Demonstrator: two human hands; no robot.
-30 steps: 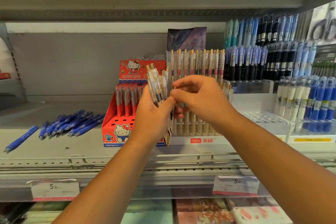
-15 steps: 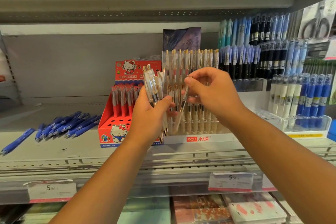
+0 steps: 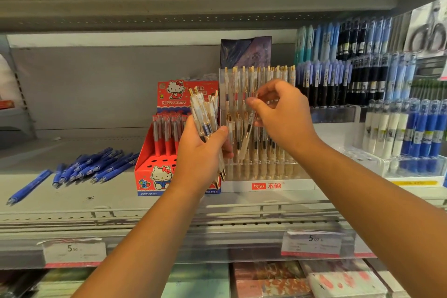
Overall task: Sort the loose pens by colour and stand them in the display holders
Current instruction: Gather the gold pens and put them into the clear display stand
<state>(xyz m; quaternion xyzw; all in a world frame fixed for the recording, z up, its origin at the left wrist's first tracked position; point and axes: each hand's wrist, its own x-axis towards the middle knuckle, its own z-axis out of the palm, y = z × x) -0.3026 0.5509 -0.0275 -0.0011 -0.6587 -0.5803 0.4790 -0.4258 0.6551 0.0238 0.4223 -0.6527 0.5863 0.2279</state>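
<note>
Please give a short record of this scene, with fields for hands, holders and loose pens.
left hand: grips a bundle of clear gold-clip pens
right hand: pinches one clear pen, tilted, tip down toward the clear holder
clear holder: rows of similar pens standing upright
red box: red pens at back, front holes empty
loose blue pens: lying on the shelf, left of the red box

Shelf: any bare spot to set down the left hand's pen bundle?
Bare shelf behind the loose blue pens, left of the red Hello Kitty box; also a strip between those pens and the front rail. From the red box rightward, holders stand packed.
</note>
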